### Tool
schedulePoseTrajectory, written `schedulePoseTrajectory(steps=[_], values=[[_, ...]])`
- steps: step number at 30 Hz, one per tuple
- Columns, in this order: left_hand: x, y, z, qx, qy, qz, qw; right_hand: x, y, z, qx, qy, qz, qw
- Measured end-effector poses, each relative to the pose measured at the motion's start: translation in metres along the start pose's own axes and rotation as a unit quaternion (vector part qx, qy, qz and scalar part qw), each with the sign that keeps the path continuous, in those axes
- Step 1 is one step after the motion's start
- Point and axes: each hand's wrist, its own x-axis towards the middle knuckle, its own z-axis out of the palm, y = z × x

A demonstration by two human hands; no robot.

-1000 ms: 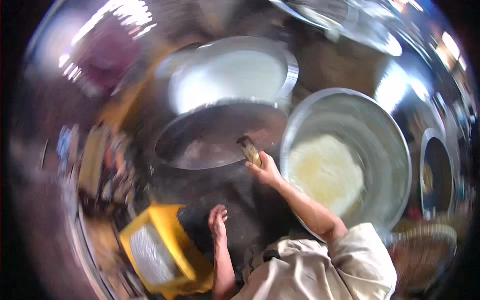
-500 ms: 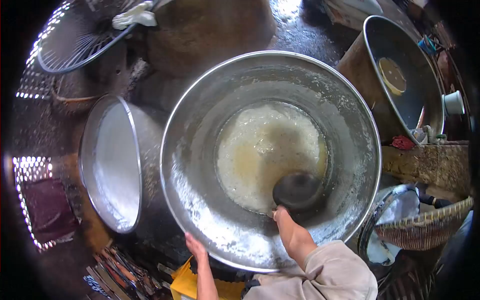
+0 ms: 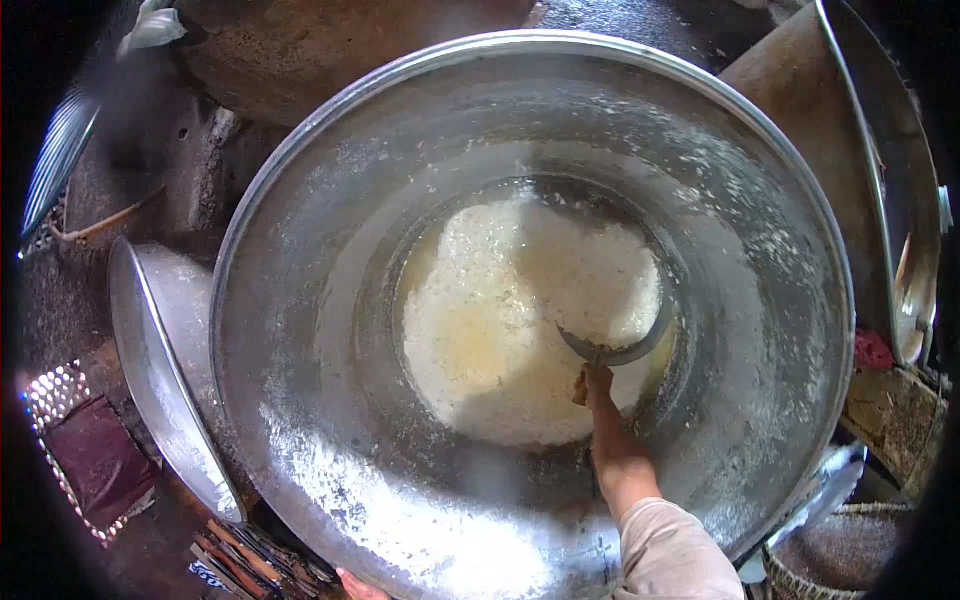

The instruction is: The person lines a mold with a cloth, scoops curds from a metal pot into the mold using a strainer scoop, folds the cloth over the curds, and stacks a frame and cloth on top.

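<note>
A large, wide metal vat [image 3: 300, 250] fills the middle of the head view. Low inside it lies a lumpy white, curd-like mass [image 3: 480, 290] in pale yellowish liquid. My right hand [image 3: 594, 383] reaches down into the vat, closed around the short handle of a ladle [image 3: 635, 352]. The wide round bowl of this ladle is tipped and partly sunk in the white mass near its right side. At the bottom edge, my left hand [image 3: 358, 586] grips the vat's near rim; only some of its fingers show.
Left of the vat stands a second metal basin [image 3: 165, 350], tilted in view. Another big metal vessel [image 3: 810, 130] is at the upper right. A woven basket [image 3: 835, 550] sits at the lower right, and wood strips [image 3: 255, 560] lie at the lower left.
The ladle has moved from the vat's near wall forward into the white mass, and its bowl has tipped. My view has come closer to the vat. My left hand stays by the rim.
</note>
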Motion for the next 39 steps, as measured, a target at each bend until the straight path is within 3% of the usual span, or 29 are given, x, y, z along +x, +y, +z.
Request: schedulePoseTrajectory(steps=[4,7,10,11,12,14,16,18,20,23,24,26,27,28,30,32,34,36,38,39], values=[[-0.003,0.041,0.005,-0.024,-0.035,-0.034,0.999,0.018,-0.026,-0.010,-0.014,-0.185,-0.085,0.979],[-0.005,0.054,0.001,-0.056,-0.057,-0.046,0.996,-0.001,-0.057,0.000,-0.122,-0.140,-0.141,0.972],[-0.008,0.070,-0.001,-0.247,-0.085,-0.105,0.960,-0.041,-0.080,0.000,-0.119,-0.224,-0.191,0.948],[-0.005,0.080,-0.007,-0.276,-0.137,-0.085,0.948,-0.068,-0.095,0.002,-0.126,-0.233,-0.209,0.941],[-0.005,0.073,-0.003,-0.328,-0.116,-0.074,0.934,-0.098,-0.108,0.004,-0.176,-0.237,-0.230,0.927],[-0.002,0.071,-0.005,-0.242,-0.094,-0.028,0.965,-0.156,-0.130,0.006,-0.234,-0.245,-0.269,0.901],[-0.003,0.084,-0.025,-0.251,-0.139,-0.032,0.957,-0.210,-0.147,0.008,-0.330,-0.230,-0.262,0.877],[-0.002,0.056,-0.024,-0.273,-0.181,-0.033,0.944,-0.265,-0.159,0.008,-0.395,-0.234,-0.303,0.835],[-0.019,0.049,-0.043,-0.375,-0.111,0.019,0.920,-0.319,-0.165,0.010,-0.503,-0.233,-0.346,0.757],[-0.052,0.017,-0.114,-0.442,-0.135,-0.001,0.887,-0.465,-0.145,0.015,-0.583,-0.293,-0.300,0.696],[-0.062,-0.025,-0.098,-0.462,-0.110,0.003,0.880,-0.497,-0.131,0.019,-0.602,-0.297,-0.312,0.672],[-0.092,-0.079,-0.139,-0.481,-0.092,-0.047,0.871,-0.572,-0.090,0.019,-0.678,-0.293,-0.274,0.616],[-0.122,-0.157,-0.138,-0.565,-0.013,-0.068,0.822,-0.630,-0.032,0.022,-0.750,-0.272,-0.298,0.524],[-0.137,-0.188,-0.158,-0.575,-0.008,-0.123,0.809,-0.639,-0.004,0.027,-0.768,-0.276,-0.301,0.494],[-0.176,-0.247,-0.178,-0.611,0.064,-0.170,0.770,-0.649,0.044,0.033,-0.774,-0.338,-0.214,0.491],[-0.222,-0.315,-0.188,-0.590,0.116,-0.230,0.765,-0.665,0.127,0.030,-0.807,-0.346,-0.211,0.430],[-0.265,-0.370,-0.194,-0.603,0.188,-0.281,0.722,-0.670,0.212,0.030,-0.830,-0.364,-0.199,0.372],[-0.308,-0.409,-0.190,-0.623,0.245,-0.334,0.663,-0.671,0.284,0.026,-0.810,-0.426,-0.082,0.395],[-0.334,-0.436,-0.205,-0.584,0.255,-0.362,0.681,-0.671,0.358,0.029,-0.745,-0.494,0.140,0.425],[-0.349,-0.454,-0.206,-0.574,0.285,-0.389,0.662,-0.671,0.407,0.027,-0.767,-0.484,0.156,0.390]])
